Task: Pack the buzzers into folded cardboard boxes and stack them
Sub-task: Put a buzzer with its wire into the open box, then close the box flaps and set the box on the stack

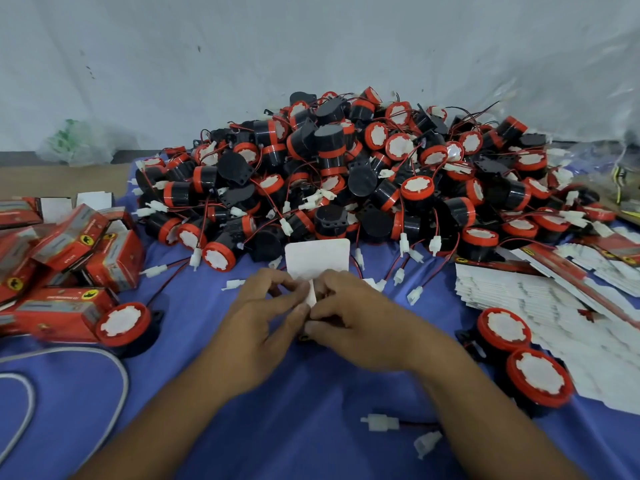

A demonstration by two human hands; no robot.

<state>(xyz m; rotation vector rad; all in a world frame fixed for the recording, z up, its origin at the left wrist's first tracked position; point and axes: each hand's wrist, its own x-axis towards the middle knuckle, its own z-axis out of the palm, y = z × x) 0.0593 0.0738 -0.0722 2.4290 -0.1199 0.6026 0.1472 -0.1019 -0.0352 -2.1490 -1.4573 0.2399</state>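
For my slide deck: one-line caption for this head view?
Left hand and right hand pinch a cardboard box over the blue cloth before a heap of buzzers.

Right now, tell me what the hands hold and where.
The left hand and right hand pinch a small white cardboard box just below its open flap.

A small packing workshop: a bench draped in blue cloth [277,427] carries a great heap of round black-and-red plastic buzzers [346,168] trailing thin wires and white plugs, with red printed cardboard boxes [62,258] piled at the left and flat white cardboard blanks [540,299] fanned at the right. Behind hangs a pale grey sheet [242,46].
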